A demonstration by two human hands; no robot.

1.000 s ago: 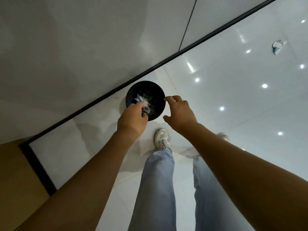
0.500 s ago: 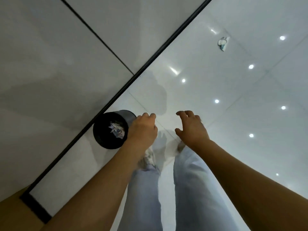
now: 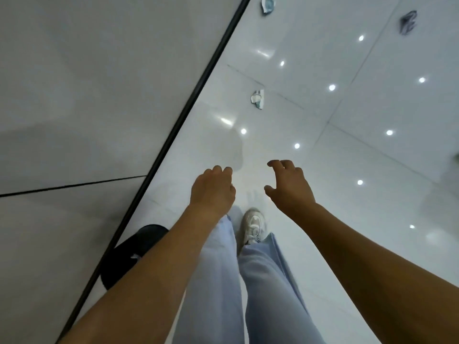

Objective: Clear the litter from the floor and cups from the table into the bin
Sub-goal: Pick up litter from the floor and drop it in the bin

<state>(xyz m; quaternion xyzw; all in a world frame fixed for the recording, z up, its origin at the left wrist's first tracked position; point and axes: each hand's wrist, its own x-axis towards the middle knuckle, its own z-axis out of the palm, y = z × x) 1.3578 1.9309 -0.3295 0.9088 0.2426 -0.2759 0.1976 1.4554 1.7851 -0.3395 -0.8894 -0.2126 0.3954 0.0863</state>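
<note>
We are standing on a glossy white tiled floor (image 3: 323,170) beside a pale wall (image 3: 87,83), and neither hand carries anything. Our left hand (image 3: 213,189) has its fingers loosely curled over nothing, a relaxed and narrow grip. Our right hand (image 3: 289,186) is spread wider, fingers bent as if ready to take hold, also empty.

The black bin (image 3: 131,252) sits at about 8 o'clock in the view, against the dark strip at the foot of the wall, and our left forearm covers part of it. A pale scrap shows inside it. The litter lies ahead: one crumpled white and teal scrap (image 3: 257,98) at about 12 o'clock, near the wall; a second similar scrap (image 3: 267,4) farther along at the top edge; and a dark crumpled piece (image 3: 407,22) at about 1 o'clock, well apart from the others. No tabletop or cups are in view.

The risks, as we judge them, are these:

- The floor looks polished and mirrors the ceiling lights, so a hurried step in our white sneaker (image 3: 253,227) could slip.
- The pale scraps are close in tone to the tiles and sit among bright reflections, so we could overlook one.
- Each scrap is light and crumpled; a loose grip could drop it on the way to the bin.
- The bin is low and now nearly behind us, so a careless toss could miss, or a turning foot could knock it over and spill what it holds.
</note>
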